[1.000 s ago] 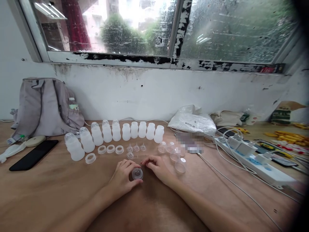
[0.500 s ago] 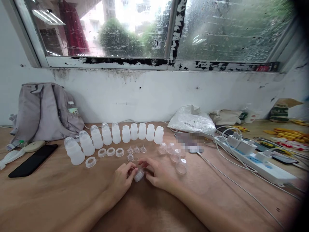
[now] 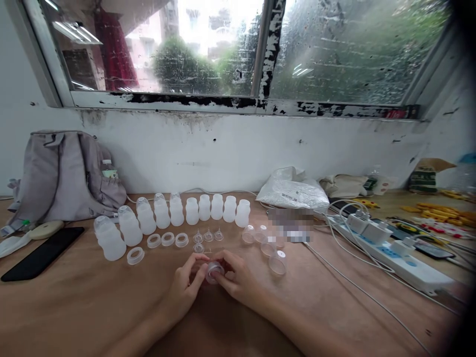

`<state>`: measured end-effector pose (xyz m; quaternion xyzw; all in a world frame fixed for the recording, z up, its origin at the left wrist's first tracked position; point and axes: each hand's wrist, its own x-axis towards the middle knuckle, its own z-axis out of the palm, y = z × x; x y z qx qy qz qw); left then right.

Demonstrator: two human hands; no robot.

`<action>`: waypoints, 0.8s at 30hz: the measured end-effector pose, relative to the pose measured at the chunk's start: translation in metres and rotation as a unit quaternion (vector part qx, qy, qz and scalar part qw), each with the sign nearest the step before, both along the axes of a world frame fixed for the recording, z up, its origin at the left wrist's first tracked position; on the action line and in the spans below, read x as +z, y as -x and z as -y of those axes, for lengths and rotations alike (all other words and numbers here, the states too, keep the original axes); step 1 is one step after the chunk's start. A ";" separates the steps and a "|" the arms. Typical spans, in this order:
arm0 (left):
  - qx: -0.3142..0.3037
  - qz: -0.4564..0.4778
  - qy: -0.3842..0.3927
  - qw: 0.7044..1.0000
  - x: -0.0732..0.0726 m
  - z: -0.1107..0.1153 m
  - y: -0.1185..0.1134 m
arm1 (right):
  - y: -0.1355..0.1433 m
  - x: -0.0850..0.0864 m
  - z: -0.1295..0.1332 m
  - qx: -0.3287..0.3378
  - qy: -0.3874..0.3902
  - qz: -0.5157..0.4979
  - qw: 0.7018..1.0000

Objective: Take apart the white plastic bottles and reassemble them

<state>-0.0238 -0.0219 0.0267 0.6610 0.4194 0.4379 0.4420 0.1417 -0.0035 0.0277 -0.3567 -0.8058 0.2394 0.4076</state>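
Both hands meet over the table near its front middle. My left hand point(image 3: 190, 278) grips the left side of a small translucent ring-shaped part point(image 3: 213, 272), and my right hand point(image 3: 235, 277) holds its right side, with fingers against its rim. Just beyond them stand several clear nipples point(image 3: 208, 235). White collar rings point(image 3: 136, 256) lie to the left. Several clear dome caps point(image 3: 277, 263) rest on the right. A curved row of frosted bottles point(image 3: 192, 211) stands behind; those at the left end, such as one capped bottle point(image 3: 111, 243), have clear tops.
On the left are a grey backpack point(image 3: 70, 173) and a black phone point(image 3: 42, 254). A white plastic bag point(image 3: 292, 191) lies by the wall. At the right, a power strip point(image 3: 401, 263) with plugs trails white cables across the brown table point(image 3: 74, 307).
The part between my hands has turned so its round opening shows, and my right fingers have closed onto it. The view has tilted slightly upward.
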 end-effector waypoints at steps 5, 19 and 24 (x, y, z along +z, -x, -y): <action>-0.041 -0.033 -0.025 0.998 0.002 0.005 -0.001 | -0.002 0.001 -0.002 0.017 0.047 -0.026 0.998; -0.013 -0.028 0.010 0.999 -0.002 0.000 -0.003 | -0.001 -0.006 -0.010 -0.032 0.137 -0.055 0.988; -0.029 -0.010 0.035 0.999 -0.002 0.001 -0.004 | -0.001 -0.006 -0.010 -0.065 0.121 -0.031 0.990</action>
